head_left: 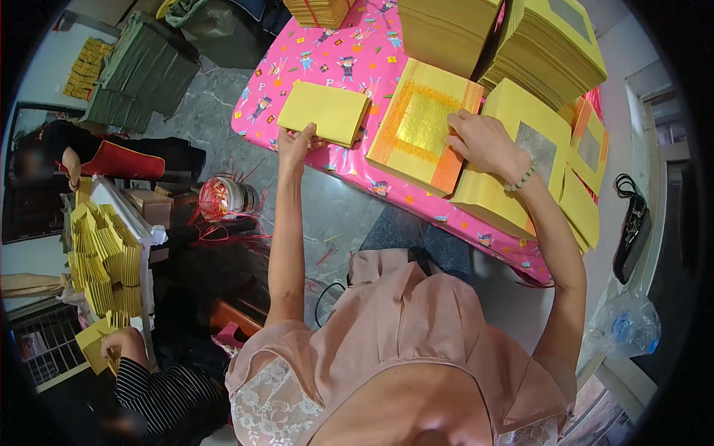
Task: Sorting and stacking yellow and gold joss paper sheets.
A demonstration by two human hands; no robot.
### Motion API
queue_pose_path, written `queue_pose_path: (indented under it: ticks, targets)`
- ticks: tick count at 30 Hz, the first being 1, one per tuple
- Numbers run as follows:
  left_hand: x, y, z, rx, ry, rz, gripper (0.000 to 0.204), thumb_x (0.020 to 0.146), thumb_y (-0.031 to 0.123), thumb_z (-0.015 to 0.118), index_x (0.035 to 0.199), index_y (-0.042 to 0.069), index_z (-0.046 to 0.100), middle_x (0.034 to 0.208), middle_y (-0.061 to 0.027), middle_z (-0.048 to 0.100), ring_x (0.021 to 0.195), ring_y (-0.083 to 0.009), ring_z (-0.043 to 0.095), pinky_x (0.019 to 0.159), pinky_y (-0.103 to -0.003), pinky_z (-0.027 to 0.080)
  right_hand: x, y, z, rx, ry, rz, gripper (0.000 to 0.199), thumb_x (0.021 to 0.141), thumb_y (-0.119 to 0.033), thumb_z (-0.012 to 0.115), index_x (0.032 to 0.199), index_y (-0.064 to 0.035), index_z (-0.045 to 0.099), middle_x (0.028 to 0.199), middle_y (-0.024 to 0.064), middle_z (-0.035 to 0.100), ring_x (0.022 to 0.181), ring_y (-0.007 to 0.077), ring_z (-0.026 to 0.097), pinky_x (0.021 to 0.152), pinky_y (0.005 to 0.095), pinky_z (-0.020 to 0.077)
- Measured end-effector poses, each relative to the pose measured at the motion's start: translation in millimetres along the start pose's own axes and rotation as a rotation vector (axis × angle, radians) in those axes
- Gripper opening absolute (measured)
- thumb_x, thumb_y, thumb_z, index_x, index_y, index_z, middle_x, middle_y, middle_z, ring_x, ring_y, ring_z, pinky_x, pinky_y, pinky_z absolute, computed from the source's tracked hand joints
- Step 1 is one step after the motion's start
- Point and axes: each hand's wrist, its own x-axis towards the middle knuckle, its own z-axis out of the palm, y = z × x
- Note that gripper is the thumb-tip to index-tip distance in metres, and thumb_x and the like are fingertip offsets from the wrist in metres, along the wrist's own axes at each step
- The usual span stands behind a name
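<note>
My left hand (300, 143) is closed on the near edge of a folded yellow paper stack (327, 110), thumb on top, on a pink patterned tablecloth (268, 85). To its right lies a pile of yellow paper sheets (425, 125) with a gold foil square and orange bands. Bent and drawn together, the fingers of my right hand (483, 143) touch the top sheet beside the foil's right edge. Whether they pinch the sheet is hidden. Under my right wrist is another yellow paper stack (513, 119) with a silver foil square.
Tall yellow paper stacks (554, 56) stand at the table's back right. On the left, two people work around a side table heaped with folded yellow bundles (108, 256). A tub with red strips (223, 197) sits on the floor. Dark green bundles (141, 70) are piled behind.
</note>
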Motion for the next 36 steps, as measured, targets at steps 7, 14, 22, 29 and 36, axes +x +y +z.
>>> queue_pose_path:
  ticks: [7, 14, 22, 29, 36]
  targets:
    - [5, -4, -1, -0.030, -0.021, 0.052, 0.040, 0.090, 0.002, 0.068, 0.121, -0.003, 0.044, 0.093, -0.0173, 0.068, 0.069, -0.0237, 0.071, 0.057, -0.033, 0.062, 1, 1, 1, -0.017, -0.016, -0.003, 0.024, 0.092, -0.021, 0.055, 0.099, 0.0027, 0.059, 0.094, 0.0208, 0.064, 0.089, 0.0394, 0.065, 0.080, 0.0483, 0.0520]
    - [6, -5, 11, 0.092, 0.116, 0.130, 0.040, 0.087, 0.004, 0.070, 0.120, -0.002, 0.049, 0.091, -0.0135, 0.067, 0.067, -0.0192, 0.069, 0.057, -0.033, 0.062, 1, 3, 3, -0.024, -0.011, 0.000, 0.024, 0.092, -0.021, 0.056, 0.098, 0.0022, 0.059, 0.093, 0.0203, 0.063, 0.089, 0.0393, 0.064, 0.080, 0.0485, 0.0517]
    - [10, -6, 7, 0.096, 0.077, 0.139, 0.039, 0.088, 0.003, 0.068, 0.119, -0.003, 0.045, 0.089, -0.0137, 0.066, 0.067, -0.0203, 0.069, 0.056, -0.035, 0.063, 4, 7, 6, -0.002, -0.041, 0.011, 0.024, 0.093, -0.024, 0.057, 0.094, 0.0001, 0.056, 0.091, 0.0182, 0.061, 0.086, 0.0391, 0.062, 0.077, 0.0479, 0.0499]
    - [14, -9, -3, 0.094, -0.031, 0.142, 0.038, 0.089, 0.004, 0.070, 0.119, -0.003, 0.048, 0.089, -0.0141, 0.069, 0.068, -0.0202, 0.070, 0.058, -0.034, 0.063, 6, 3, -2, 0.021, -0.095, 0.007, 0.024, 0.092, -0.021, 0.054, 0.099, 0.0019, 0.058, 0.095, 0.0209, 0.063, 0.093, 0.0401, 0.064, 0.082, 0.0499, 0.0511]
    - [17, -9, -1, 0.231, 0.022, 0.182, 0.060, 0.084, 0.009, 0.073, 0.125, -0.010, 0.033, 0.088, -0.0182, 0.067, 0.066, -0.0277, 0.070, 0.057, -0.039, 0.061, 8, 3, -4, 0.009, -0.131, 0.016, 0.025, 0.092, -0.022, 0.055, 0.099, 0.0019, 0.058, 0.096, 0.0210, 0.063, 0.093, 0.0402, 0.064, 0.082, 0.0492, 0.0513]
